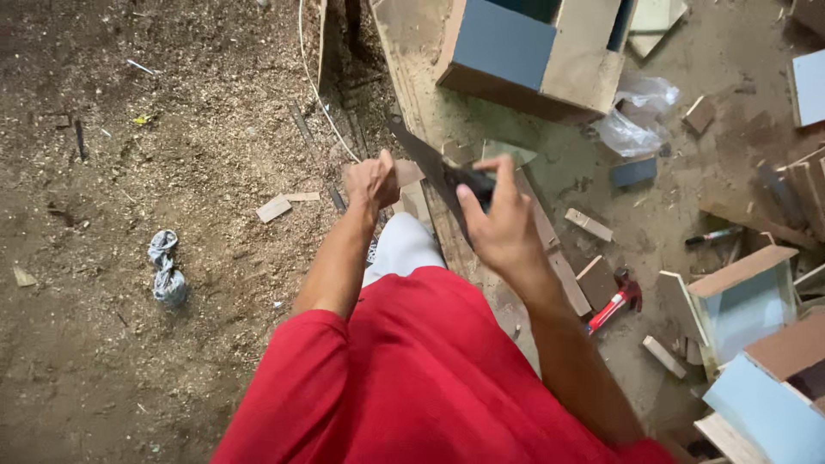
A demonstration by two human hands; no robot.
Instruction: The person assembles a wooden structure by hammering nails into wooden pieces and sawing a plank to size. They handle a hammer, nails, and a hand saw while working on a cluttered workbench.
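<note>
My right hand (501,222) grips the dark handle of a hand saw (423,156), whose blade slants up and to the left. Just to its left, my left hand (371,182) is closed on a small light wooden piece (408,173) that touches the blade. Both arms reach out from a red shirt above my bent knee in light trousers (402,247). A long wooden plank (447,228) lies under the hands, partly hidden by them.
Sawdust covers the floor at left, with a crumpled grey rag (165,268) and wood scraps (275,208). A blue-and-wood box (516,51) stands at the top. At right lie a red-handled tool (614,305), offcuts, a plastic bag (636,120) and blue-faced boxes (748,301).
</note>
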